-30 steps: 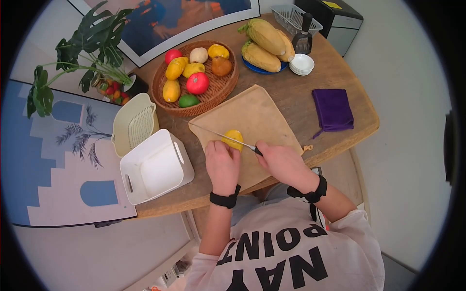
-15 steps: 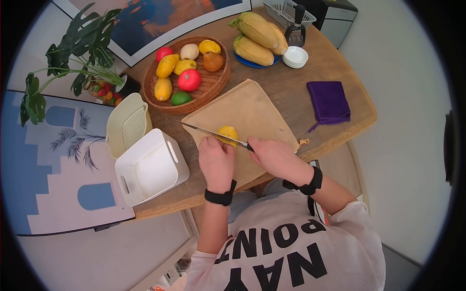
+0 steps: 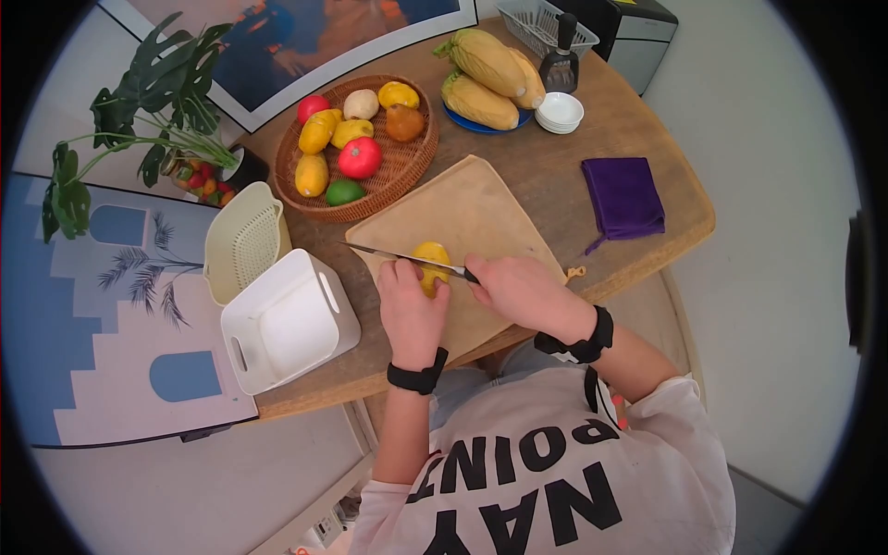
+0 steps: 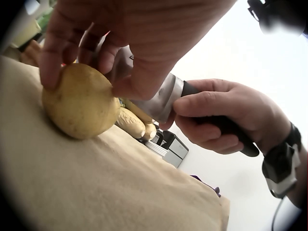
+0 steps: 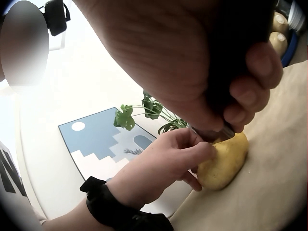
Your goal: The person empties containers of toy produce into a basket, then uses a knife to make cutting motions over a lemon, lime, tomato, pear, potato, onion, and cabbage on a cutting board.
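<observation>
A yellow potato (image 3: 431,251) lies on the tan cutting board (image 3: 467,199) in the head view. My left hand (image 3: 412,307) holds its near side, thumb and fingertips on opposite sides of it. In the left wrist view the potato's (image 4: 79,106) rounded end faces the camera, its skin smooth. My right hand (image 3: 529,290) grips the black handle of a kitchen knife (image 3: 390,253). The long blade lies across the top of the potato, just beyond my left fingers, its tip pointing left. The right wrist view shows the potato (image 5: 224,166) under the blade, where the cutting edge is mostly hidden.
Left of the board stand a white bin (image 3: 291,324) and a cream colander (image 3: 245,242). Behind it sits a wicker basket (image 3: 407,162) of fruit and vegetables. Corn on a blue plate (image 3: 462,123), small white bowls (image 3: 560,111) and a purple cloth (image 3: 624,199) are farther right.
The head view has shifted slightly. The knife blade has turned to lie flatter across the view. My left thumb and fingers have spread, and more of the potato's near side shows between them.
</observation>
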A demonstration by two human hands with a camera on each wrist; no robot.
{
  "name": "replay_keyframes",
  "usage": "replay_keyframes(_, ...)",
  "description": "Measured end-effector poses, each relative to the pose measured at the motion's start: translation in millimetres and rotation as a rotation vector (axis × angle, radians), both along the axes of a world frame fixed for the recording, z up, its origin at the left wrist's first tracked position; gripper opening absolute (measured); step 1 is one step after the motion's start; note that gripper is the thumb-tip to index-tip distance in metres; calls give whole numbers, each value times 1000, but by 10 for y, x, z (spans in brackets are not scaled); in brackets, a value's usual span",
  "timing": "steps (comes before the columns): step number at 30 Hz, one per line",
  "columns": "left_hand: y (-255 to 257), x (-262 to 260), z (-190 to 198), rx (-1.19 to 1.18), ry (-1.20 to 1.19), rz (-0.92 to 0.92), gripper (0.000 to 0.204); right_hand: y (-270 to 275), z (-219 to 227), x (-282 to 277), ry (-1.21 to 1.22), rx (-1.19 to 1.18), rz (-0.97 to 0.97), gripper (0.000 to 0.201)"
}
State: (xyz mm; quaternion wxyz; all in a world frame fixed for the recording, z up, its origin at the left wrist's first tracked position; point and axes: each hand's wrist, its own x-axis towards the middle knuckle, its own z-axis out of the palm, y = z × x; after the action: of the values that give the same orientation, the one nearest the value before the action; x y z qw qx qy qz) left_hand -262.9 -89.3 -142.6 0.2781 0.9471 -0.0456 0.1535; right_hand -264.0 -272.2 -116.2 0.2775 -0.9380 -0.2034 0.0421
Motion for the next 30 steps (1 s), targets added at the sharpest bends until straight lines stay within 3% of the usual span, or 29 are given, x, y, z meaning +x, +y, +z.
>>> replay_keyframes(8, 124, 190, 5, 53, -59, -68, 30, -23, -82, 217, -11, -1, -8, 22)
replay_keyframes(17, 209, 218, 21, -39, 23, -111, 28, -68, -360, 176, 107, 222, -45, 25)
replay_keyframes(20, 231, 195, 29, -47, 2, -92, 31, -75, -170, 170, 165, 126, -63, 24)
replay_keyframes(23, 195, 216, 38, -61, 7, -106, 37, -53, -93, 198, 98, 230, -142, 21)
replay_keyframes(30, 277, 265, -76, -116, 69, -159, 44, -251, -321, 247, 51, 91, -273, 30)
